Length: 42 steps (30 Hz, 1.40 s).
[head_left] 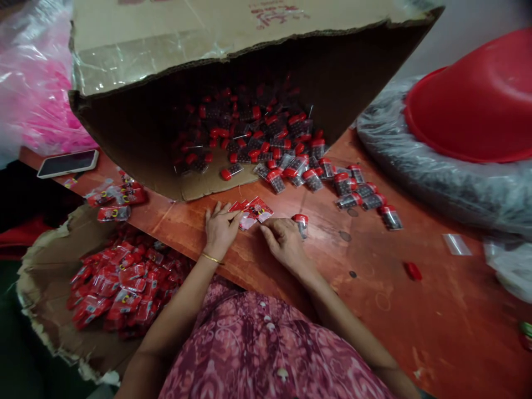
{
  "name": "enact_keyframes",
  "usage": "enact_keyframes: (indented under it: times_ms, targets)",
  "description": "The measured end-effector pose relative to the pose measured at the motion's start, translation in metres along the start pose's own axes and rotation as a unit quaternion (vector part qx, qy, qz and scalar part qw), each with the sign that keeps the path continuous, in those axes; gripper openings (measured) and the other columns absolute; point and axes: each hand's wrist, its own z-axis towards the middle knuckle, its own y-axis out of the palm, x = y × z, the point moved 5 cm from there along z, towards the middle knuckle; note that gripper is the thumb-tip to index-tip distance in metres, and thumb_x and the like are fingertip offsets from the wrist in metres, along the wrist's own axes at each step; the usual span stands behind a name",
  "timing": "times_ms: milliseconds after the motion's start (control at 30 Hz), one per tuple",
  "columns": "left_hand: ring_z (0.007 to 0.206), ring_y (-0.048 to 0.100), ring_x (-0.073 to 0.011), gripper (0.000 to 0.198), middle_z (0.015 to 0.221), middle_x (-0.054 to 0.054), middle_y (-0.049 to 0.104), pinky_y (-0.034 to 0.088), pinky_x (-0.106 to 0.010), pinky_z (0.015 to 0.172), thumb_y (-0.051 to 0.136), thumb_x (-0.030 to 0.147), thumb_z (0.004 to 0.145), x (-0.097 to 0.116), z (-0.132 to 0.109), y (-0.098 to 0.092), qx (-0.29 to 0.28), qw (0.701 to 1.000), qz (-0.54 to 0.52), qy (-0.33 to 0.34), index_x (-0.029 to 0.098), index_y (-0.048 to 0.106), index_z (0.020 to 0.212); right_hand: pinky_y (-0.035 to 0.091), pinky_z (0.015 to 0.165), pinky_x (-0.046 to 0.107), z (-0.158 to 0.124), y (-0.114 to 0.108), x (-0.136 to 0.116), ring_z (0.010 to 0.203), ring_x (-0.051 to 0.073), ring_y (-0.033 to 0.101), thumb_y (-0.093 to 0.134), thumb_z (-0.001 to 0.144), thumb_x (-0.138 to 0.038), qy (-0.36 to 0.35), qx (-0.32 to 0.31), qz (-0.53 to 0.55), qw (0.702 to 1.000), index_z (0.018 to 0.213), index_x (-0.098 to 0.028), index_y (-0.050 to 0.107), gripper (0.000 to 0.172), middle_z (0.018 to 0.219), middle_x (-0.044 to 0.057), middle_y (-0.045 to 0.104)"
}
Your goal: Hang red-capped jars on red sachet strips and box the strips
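Small red printed cards (260,209) lie overlapping on the reddish table in front of me. My left hand (220,228) rests at their left edge, its fingers apart and the tips touching the nearest card. Just to the right of the cards is my right hand (286,241), with curled fingers; whatever they may hold is hidden. Beside its knuckles stands a small clear container with a red cap (301,225). Many more such red-capped containers (313,179), with dark contents, spill out of the cardboard box (199,191) onto the table.
Below the table's left edge, an open carton (50,310) holds many red packs (124,288). A few packs (114,213) and a phone (67,164) lie at the left. On the right are a red tub (474,105), a plastic-wrapped bundle (436,183) and a loose red cap (413,271).
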Motion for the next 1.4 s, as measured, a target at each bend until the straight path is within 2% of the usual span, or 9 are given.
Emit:
enact_keyframes:
  times_ms: [200, 400, 500, 600, 700, 967, 1100, 1233, 1400]
  targets:
    - [0.124, 0.048, -0.0298, 0.026, 0.126, -0.011, 0.058, 0.025, -0.055, 0.106, 0.053, 0.034, 0.084, 0.020, -0.011, -0.018, 0.048, 0.995, -0.088, 0.018, 0.025, 0.070, 0.101, 0.046, 0.063, 0.027, 0.009, 0.013, 0.003, 0.069, 0.014, 0.058, 0.056, 0.080, -0.046, 0.149, 0.019, 0.281, 0.948, 0.099, -0.018, 0.057, 0.033, 0.085, 0.004, 0.065]
    - [0.123, 0.048, -0.0297, 0.038, 0.127, -0.010, 0.059, 0.027, -0.050, 0.106, 0.062, 0.040, 0.077, 0.031, -0.020, -0.028, 0.069, 0.983, -0.170, -0.002, 0.023, 0.065, 0.111, 0.044, 0.061, 0.024, 0.021, 0.013, -0.005, 0.061, 0.012, 0.052, 0.058, 0.079, -0.043, 0.158, 0.039, 0.409, 0.898, 0.071, -0.018, 0.059, 0.026, 0.065, -0.002, 0.059]
    - [0.096, 0.062, -0.0271, 0.043, 0.099, -0.011, 0.071, 0.044, -0.041, 0.089, 0.062, 0.052, 0.073, 0.024, -0.025, -0.013, -0.025, 0.936, -0.334, -0.111, 0.017, 0.069, 0.096, 0.038, 0.054, 0.023, 0.018, 0.005, -0.003, 0.055, 0.010, 0.045, 0.055, 0.080, -0.043, 0.151, 0.064, 0.371, 0.914, 0.067, -0.018, 0.056, 0.028, 0.059, -0.003, 0.052]
    - [0.076, 0.064, -0.0205, 0.046, 0.077, -0.007, 0.071, 0.048, -0.031, 0.071, 0.067, 0.059, 0.064, 0.032, -0.035, 0.007, -0.143, 0.809, -0.532, -0.204, 0.015, 0.069, 0.079, 0.031, 0.049, 0.023, 0.013, -0.001, -0.002, 0.050, 0.009, 0.037, 0.050, 0.084, -0.041, 0.127, 0.091, 0.316, 0.936, 0.058, -0.019, 0.046, 0.034, 0.052, -0.005, 0.041]
    - [0.070, 0.063, -0.0159, 0.043, 0.075, -0.003, 0.070, 0.048, -0.026, 0.064, 0.079, 0.050, 0.052, 0.041, -0.039, 0.013, -0.133, 0.728, -0.622, -0.255, 0.017, 0.069, 0.078, 0.031, 0.051, 0.024, 0.008, -0.002, -0.003, 0.051, 0.010, 0.037, 0.047, 0.086, -0.037, 0.100, 0.103, 0.284, 0.948, 0.057, -0.020, 0.043, 0.034, 0.053, -0.005, 0.039]
    - [0.063, 0.061, -0.0119, 0.035, 0.067, -0.002, 0.070, 0.049, -0.023, 0.062, 0.084, 0.038, 0.046, 0.045, -0.037, 0.019, -0.122, 0.684, -0.655, -0.296, 0.015, 0.068, 0.067, 0.036, 0.053, 0.024, -0.003, 0.002, 0.002, 0.054, 0.011, 0.043, 0.039, 0.090, -0.041, 0.108, 0.077, 0.256, 0.958, 0.065, -0.020, 0.049, 0.034, 0.057, -0.002, 0.047]
    - [0.055, 0.059, -0.0094, 0.036, 0.061, 0.000, 0.068, 0.046, -0.020, 0.054, 0.086, 0.036, 0.042, 0.045, -0.034, 0.015, -0.094, 0.682, -0.656, -0.308, 0.014, 0.067, 0.063, 0.040, 0.065, 0.029, -0.009, -0.021, 0.014, 0.066, 0.016, 0.051, 0.034, 0.092, -0.047, 0.114, 0.058, 0.059, 0.990, 0.078, -0.018, 0.056, 0.039, 0.070, 0.005, 0.058]
    - [0.055, 0.059, -0.0083, 0.031, 0.060, 0.002, 0.067, 0.045, -0.019, 0.055, 0.084, 0.032, 0.048, 0.045, -0.030, 0.011, -0.081, 0.682, -0.658, -0.310, 0.014, 0.066, 0.065, 0.039, 0.078, 0.042, -0.023, -0.046, 0.037, 0.091, 0.030, 0.053, 0.049, 0.080, -0.058, 0.145, 0.080, -0.201, 0.965, 0.109, -0.008, 0.056, 0.058, 0.101, 0.021, 0.061]
    - [0.055, 0.060, -0.0091, 0.031, 0.060, 0.002, 0.067, 0.047, -0.020, 0.055, 0.083, 0.035, 0.051, 0.046, -0.032, 0.017, -0.115, 0.647, -0.676, -0.334, 0.015, 0.064, 0.066, 0.040, 0.079, 0.043, -0.033, -0.038, 0.055, 0.091, 0.030, 0.054, 0.048, 0.085, -0.039, 0.104, 0.016, -0.253, 0.962, 0.114, -0.008, 0.055, 0.043, 0.107, 0.022, 0.061]
